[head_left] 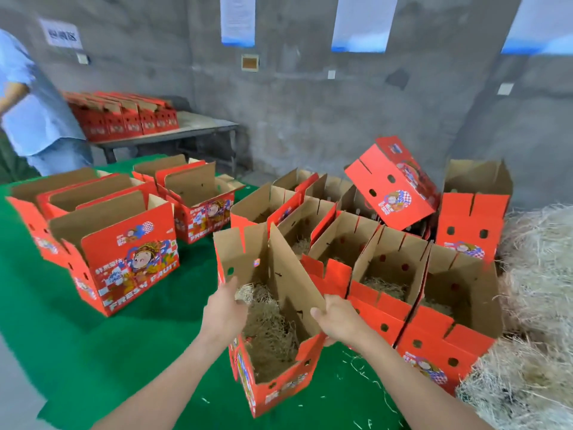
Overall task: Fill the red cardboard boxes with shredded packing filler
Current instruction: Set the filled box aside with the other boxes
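Observation:
An open red cardboard box (279,389) stands tilted in front of me, with tan shredded filler (268,333) inside it. My left hand (224,311) grips the box's left wall at its rim. My right hand (333,316) pinches the edge of the tall brown flap on the right side. A big heap of the same filler (533,305) lies at the right. Several more open red boxes (384,268) stand packed together between the held box and the heap, some with filler at the bottom.
A green table cover (124,352) carries other open red boxes (124,256) at the left. One red box (393,184) lies tipped on top of the group. A person in a blue shirt (34,113) stands at far left by a grey table (186,131) stacked with boxes.

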